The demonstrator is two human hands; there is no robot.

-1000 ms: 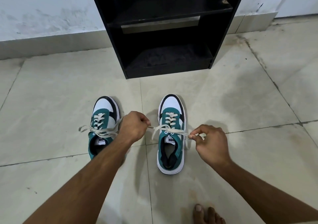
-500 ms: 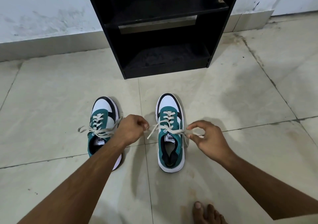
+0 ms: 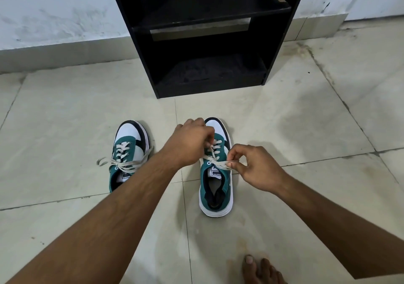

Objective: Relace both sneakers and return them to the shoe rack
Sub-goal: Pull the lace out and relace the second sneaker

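Observation:
Two teal, white and black sneakers stand side by side on the tiled floor, toes toward the black shoe rack (image 3: 275, 50). The left sneaker (image 3: 129, 144) has its cream laces hanging loose to both sides. Over the right sneaker (image 3: 215, 192), my left hand (image 3: 188, 144) covers the toe end and pinches one cream lace end. My right hand (image 3: 255, 168) sits at the shoe's right side and pinches the other lace end (image 3: 218, 164) near the top eyelets. The lace runs taut between both hands.
The shoe rack's lower shelf (image 3: 209, 74) and upper shelf (image 3: 207, 15) hold nothing. A white wall with a grey skirting (image 3: 54, 52) runs behind it. My bare foot (image 3: 260, 270) rests on the floor at the bottom right.
My left hand has moved right, from between the sneakers to above the right sneaker's toe, carrying its lace end. My right hand has shifted slightly inward, keeping its lace end.

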